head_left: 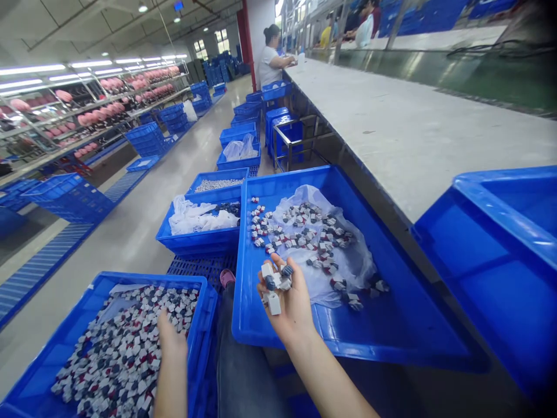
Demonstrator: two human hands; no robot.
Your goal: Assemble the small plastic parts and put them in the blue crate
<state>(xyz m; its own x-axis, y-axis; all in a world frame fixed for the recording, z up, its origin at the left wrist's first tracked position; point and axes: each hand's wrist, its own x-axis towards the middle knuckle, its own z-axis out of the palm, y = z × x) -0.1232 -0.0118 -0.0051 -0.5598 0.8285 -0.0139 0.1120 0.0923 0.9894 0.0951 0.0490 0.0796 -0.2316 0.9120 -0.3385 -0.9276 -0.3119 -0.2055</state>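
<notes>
The right hand (292, 295) curls loosely around several small blocks (274, 303) over the near left part of a large blue bin (242, 302), while the left hand (173, 343), its grip too blurred to tell, is nearer the heaped pieces (122, 348) in the left-side bin (152, 278).

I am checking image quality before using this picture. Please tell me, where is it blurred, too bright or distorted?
Head view: left hand smeared, likely by motion, while the right hand and its small parts look clearer; head view: ceiling lights washed out, glare on the far-right bin; head view: lower-left bin seems stretched, right corners dark.
</notes>
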